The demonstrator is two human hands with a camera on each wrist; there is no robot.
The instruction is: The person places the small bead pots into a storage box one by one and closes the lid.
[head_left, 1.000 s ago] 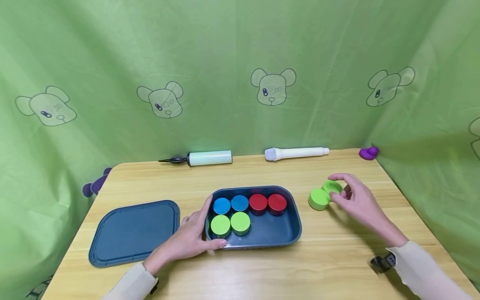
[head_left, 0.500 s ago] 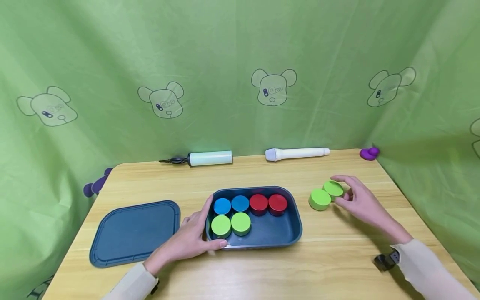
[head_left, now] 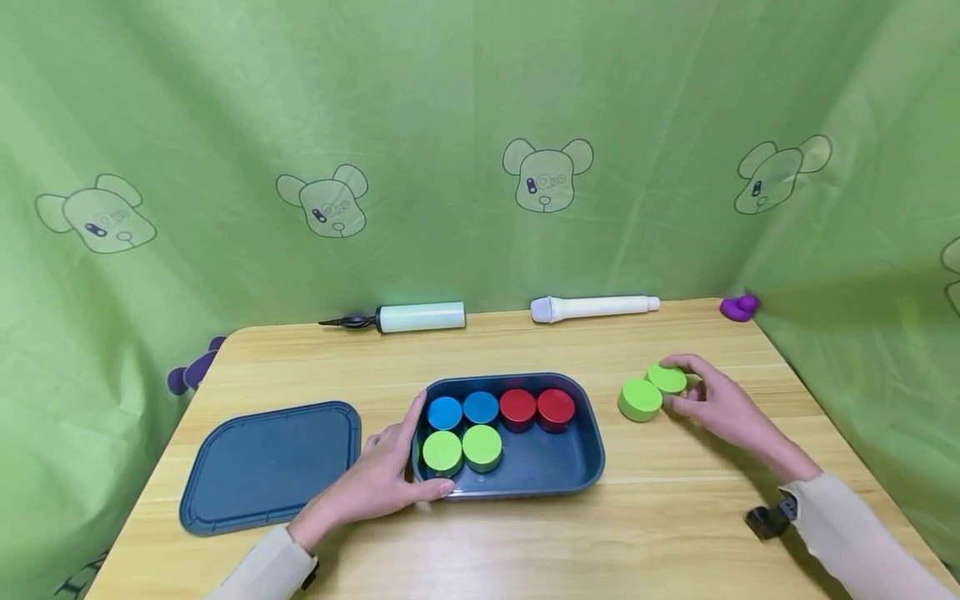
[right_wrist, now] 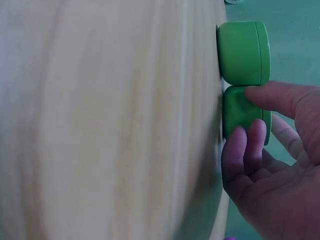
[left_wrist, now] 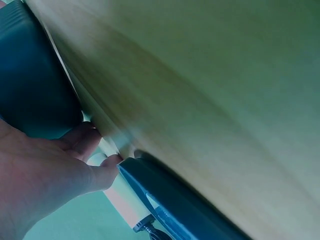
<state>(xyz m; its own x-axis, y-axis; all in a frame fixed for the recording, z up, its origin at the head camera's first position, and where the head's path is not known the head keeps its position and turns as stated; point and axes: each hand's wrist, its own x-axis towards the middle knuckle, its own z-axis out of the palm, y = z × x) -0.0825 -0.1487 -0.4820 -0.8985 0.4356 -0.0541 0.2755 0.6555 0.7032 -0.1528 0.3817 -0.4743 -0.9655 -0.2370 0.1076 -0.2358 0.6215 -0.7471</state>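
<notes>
My left hand [head_left: 387, 464] grips the left end of a dark blue rectangular box [head_left: 551, 482], thumb over the near rim and index finger along the left end. In the box stand two blue round tins [head_left: 462, 409], two red ones [head_left: 537, 408] and two lime green ones [head_left: 461, 449]. At the right of the table my right hand [head_left: 722, 402] holds a lime green round tin [head_left: 666, 378] between thumb and fingers. Another green tin [head_left: 640, 400] stands right against it on the near left. The right wrist view shows a lid seam round the held tin [right_wrist: 242, 107].
A flat blue lid [head_left: 273, 467] lies left of the box. Along the back edge are a hand pump [head_left: 420, 317], a white microphone-shaped stick [head_left: 596, 307] and a purple knob-like piece [head_left: 740, 307]. Green curtain [head_left: 450, 125] hangs behind and at both sides.
My right hand's fingers have closed in on the rear green tin, the index finger now at its top edge. The left hand and the box have stayed put.
</notes>
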